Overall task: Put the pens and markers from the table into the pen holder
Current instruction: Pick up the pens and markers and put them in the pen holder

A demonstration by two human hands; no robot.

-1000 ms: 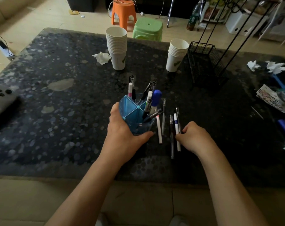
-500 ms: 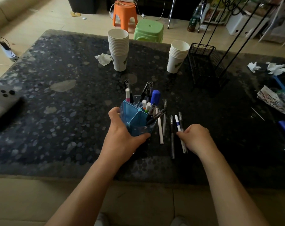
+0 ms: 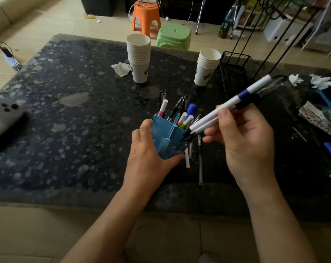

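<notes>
A blue divided pen holder (image 3: 170,133) stands on the dark speckled table (image 3: 70,130), with several pens and markers upright in its far compartments. My left hand (image 3: 147,154) wraps the holder's near side. My right hand (image 3: 244,141) is raised beside it, gripping two pens: a white marker with a blue band (image 3: 234,100) and a black pen with a clear cap (image 3: 263,92). Their lower tips point down at the holder's right rim. A white pen (image 3: 187,160) and a dark pen (image 3: 200,164) lie flat on the table just right of the holder.
Two stacks of paper cups (image 3: 139,57) (image 3: 207,67) stand behind the holder. A black wire basket (image 3: 236,73) sits at the back right, crumpled tissues (image 3: 121,68) nearby. A white device (image 3: 4,112) lies at the left edge, papers and clutter (image 3: 316,114) at the right.
My right hand has lifted two pens off the table and swung them up, tips toward the holder. My left hand keeps its hold on the holder.
</notes>
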